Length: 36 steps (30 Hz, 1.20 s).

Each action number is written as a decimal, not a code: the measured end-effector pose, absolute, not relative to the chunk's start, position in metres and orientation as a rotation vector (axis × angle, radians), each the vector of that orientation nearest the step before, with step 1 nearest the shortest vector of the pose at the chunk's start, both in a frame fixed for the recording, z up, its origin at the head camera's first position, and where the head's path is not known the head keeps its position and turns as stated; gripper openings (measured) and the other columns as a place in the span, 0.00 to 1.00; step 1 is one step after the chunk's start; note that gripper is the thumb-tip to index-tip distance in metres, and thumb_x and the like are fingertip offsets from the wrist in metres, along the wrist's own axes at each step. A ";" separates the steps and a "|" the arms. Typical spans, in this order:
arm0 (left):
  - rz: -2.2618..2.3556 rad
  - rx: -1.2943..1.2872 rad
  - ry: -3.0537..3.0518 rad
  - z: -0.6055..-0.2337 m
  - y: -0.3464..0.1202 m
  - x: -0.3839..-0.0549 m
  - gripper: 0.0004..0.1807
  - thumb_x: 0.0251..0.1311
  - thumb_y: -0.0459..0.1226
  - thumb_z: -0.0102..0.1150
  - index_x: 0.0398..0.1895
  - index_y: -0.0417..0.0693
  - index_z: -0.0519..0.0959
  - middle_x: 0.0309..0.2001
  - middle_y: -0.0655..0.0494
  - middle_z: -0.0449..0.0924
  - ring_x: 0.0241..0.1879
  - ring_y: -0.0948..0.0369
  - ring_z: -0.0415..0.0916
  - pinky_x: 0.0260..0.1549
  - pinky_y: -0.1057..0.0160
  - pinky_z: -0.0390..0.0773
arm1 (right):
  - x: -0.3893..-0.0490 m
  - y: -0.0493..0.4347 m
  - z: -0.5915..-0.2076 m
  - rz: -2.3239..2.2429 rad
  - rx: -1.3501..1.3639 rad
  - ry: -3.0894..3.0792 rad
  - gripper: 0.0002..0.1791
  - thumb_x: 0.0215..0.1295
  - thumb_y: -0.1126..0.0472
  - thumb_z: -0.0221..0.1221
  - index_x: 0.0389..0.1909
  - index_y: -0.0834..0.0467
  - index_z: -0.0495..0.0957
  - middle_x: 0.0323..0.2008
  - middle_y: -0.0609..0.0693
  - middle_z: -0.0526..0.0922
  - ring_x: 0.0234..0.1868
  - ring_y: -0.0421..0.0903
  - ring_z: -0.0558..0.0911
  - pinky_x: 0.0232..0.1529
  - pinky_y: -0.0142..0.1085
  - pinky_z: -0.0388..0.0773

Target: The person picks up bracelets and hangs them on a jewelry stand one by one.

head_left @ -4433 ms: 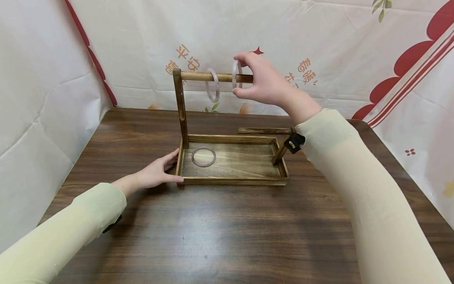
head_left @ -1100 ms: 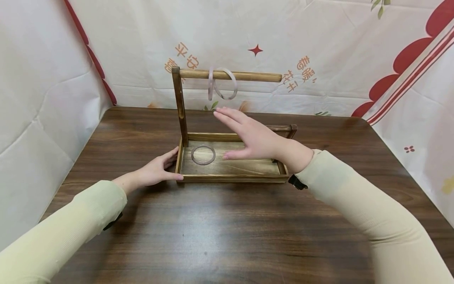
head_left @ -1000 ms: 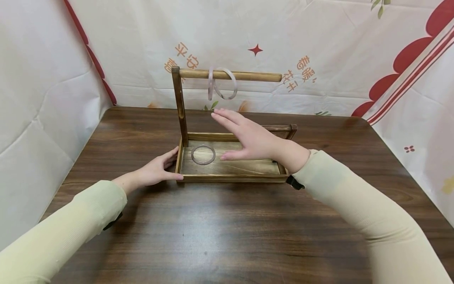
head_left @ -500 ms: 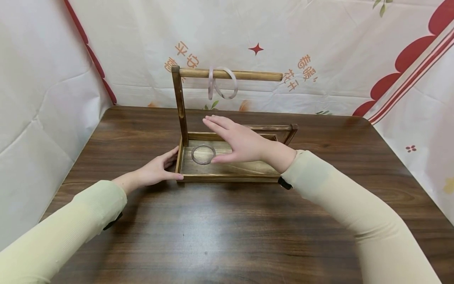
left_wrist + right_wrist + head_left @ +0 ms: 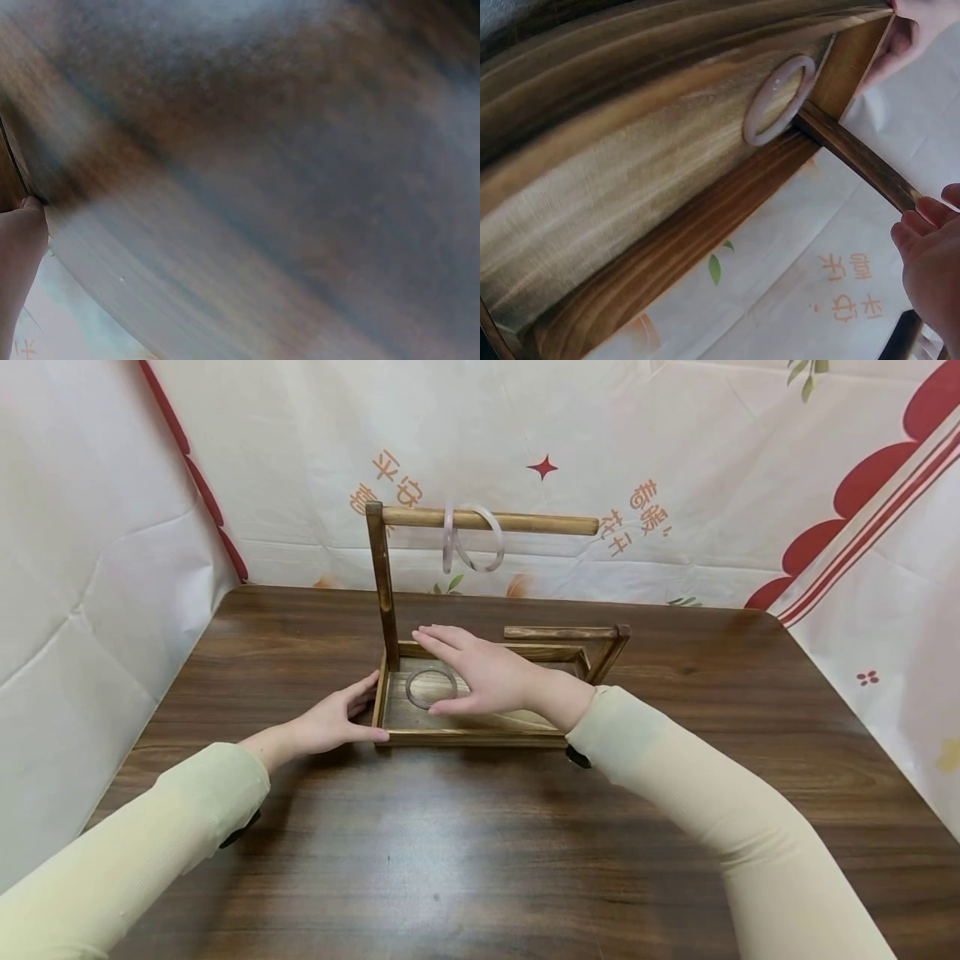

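Note:
My left hand holds the left end of a wooden bracelet stand, thumb on the front corner of its tray and fingers along the end wall. Only part of that hand shows in the left wrist view. A pale purple bangle lies flat in the tray's left part. Just above it hovers my right hand, palm down, fingers extended and thumb spread, holding nothing. The right wrist view shows a gap between this hand and the bangle. Two more bangles, one pinkish and one whitish, hang above.
The high wooden bar bearing both bangles extends right from a tall left post. A lower bar points left from a short post at the right. Brown table; printed white cloth behind.
Earlier my right hand held the whitish bangle on the high bar; it let go, leaving it hanging. The hand has since come down and left toward the bangle in the tray. My left hand stays put.

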State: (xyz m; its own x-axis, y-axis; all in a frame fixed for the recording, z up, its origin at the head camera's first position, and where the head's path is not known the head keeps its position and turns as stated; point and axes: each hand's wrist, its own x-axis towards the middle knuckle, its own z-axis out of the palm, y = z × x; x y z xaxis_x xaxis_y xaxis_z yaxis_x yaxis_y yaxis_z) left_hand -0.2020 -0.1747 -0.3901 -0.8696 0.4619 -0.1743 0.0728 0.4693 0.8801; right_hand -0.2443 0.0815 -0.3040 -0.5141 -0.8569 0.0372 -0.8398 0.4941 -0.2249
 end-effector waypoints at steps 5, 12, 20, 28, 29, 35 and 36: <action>1.373 0.445 2.322 -0.390 -0.174 -0.202 0.54 0.57 0.40 0.64 0.74 0.41 0.36 0.73 0.36 0.44 0.71 0.43 0.47 0.69 0.45 0.53 | -0.249 0.077 -0.315 -0.289 -1.429 2.642 0.51 0.58 0.39 0.59 0.74 0.57 0.45 0.72 0.57 0.52 0.72 0.50 0.56 0.69 0.43 0.62; 1.372 0.458 2.319 -0.390 -0.175 -0.201 0.53 0.57 0.41 0.63 0.74 0.41 0.35 0.73 0.36 0.44 0.71 0.43 0.47 0.69 0.44 0.53 | -0.254 0.072 -0.330 -0.272 -1.340 2.638 0.50 0.58 0.40 0.60 0.74 0.56 0.45 0.72 0.55 0.52 0.71 0.50 0.58 0.69 0.43 0.62; 1.369 0.451 2.317 -0.390 -0.175 -0.202 0.54 0.57 0.41 0.64 0.74 0.41 0.35 0.73 0.37 0.43 0.72 0.43 0.46 0.69 0.45 0.53 | -0.260 0.071 -0.342 -0.238 -1.294 2.647 0.50 0.58 0.39 0.59 0.74 0.57 0.47 0.72 0.57 0.53 0.72 0.51 0.57 0.70 0.43 0.60; 1.361 0.434 2.319 -0.392 -0.176 -0.203 0.55 0.56 0.43 0.64 0.74 0.42 0.35 0.73 0.36 0.43 0.71 0.43 0.47 0.68 0.45 0.54 | -0.266 0.072 -0.353 -0.214 -1.216 2.649 0.50 0.59 0.38 0.58 0.74 0.57 0.47 0.72 0.56 0.54 0.71 0.51 0.59 0.68 0.44 0.62; 1.357 0.432 2.318 -0.393 -0.177 -0.203 0.55 0.57 0.44 0.64 0.74 0.43 0.35 0.73 0.36 0.43 0.71 0.43 0.47 0.68 0.44 0.54 | -0.266 0.072 -0.354 -0.211 -1.207 2.649 0.50 0.59 0.38 0.58 0.74 0.57 0.47 0.72 0.56 0.54 0.70 0.51 0.59 0.68 0.44 0.63; 1.363 0.431 2.316 -0.392 -0.176 -0.203 0.54 0.57 0.43 0.64 0.74 0.43 0.35 0.73 0.36 0.43 0.71 0.43 0.47 0.68 0.45 0.54 | -0.268 0.071 -0.357 -0.195 -1.192 2.651 0.49 0.59 0.38 0.57 0.73 0.58 0.47 0.71 0.57 0.54 0.71 0.52 0.58 0.68 0.44 0.62; 1.366 0.431 2.314 -0.392 -0.176 -0.203 0.54 0.57 0.43 0.64 0.74 0.43 0.35 0.73 0.36 0.43 0.71 0.43 0.47 0.68 0.45 0.54 | -0.268 0.071 -0.358 -0.190 -1.191 2.650 0.49 0.60 0.38 0.57 0.73 0.58 0.47 0.71 0.57 0.54 0.71 0.52 0.58 0.68 0.44 0.62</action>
State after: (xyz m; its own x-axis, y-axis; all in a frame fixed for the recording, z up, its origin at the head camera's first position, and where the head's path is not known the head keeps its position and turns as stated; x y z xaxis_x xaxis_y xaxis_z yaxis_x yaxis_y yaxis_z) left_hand -0.2032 -0.1756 -0.3920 -0.8651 0.4623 -0.1945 0.0530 0.4698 0.8812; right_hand -0.2685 0.0708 -0.3578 -0.6433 -0.7498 -0.1550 -0.7200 0.6612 -0.2106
